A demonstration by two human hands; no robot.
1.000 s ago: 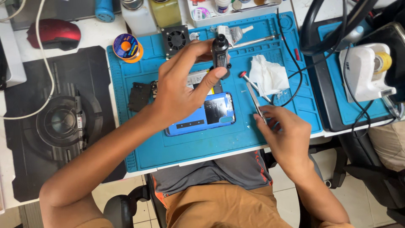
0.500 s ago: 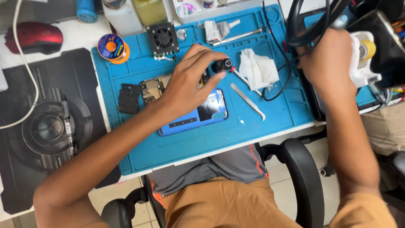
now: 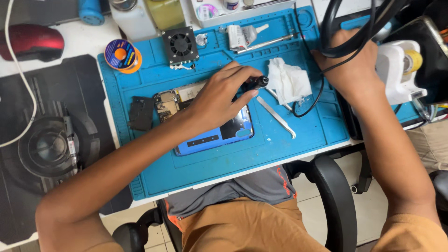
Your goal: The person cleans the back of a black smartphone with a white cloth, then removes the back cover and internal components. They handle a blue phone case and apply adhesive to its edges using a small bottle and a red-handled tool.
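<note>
Fingers (image 3: 242, 77) of the left hand (image 3: 219, 98) are pinching a small black vial (image 3: 257, 82) above the opened phone (image 3: 212, 133), risking a spill, while the right hand (image 3: 350, 65) is gripping black cables (image 3: 345, 35).

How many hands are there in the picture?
2. The left hand is over the blue mat, pinching a small black tool above the opened phone. The right hand is at the mat's right edge, by the black cables.
</note>
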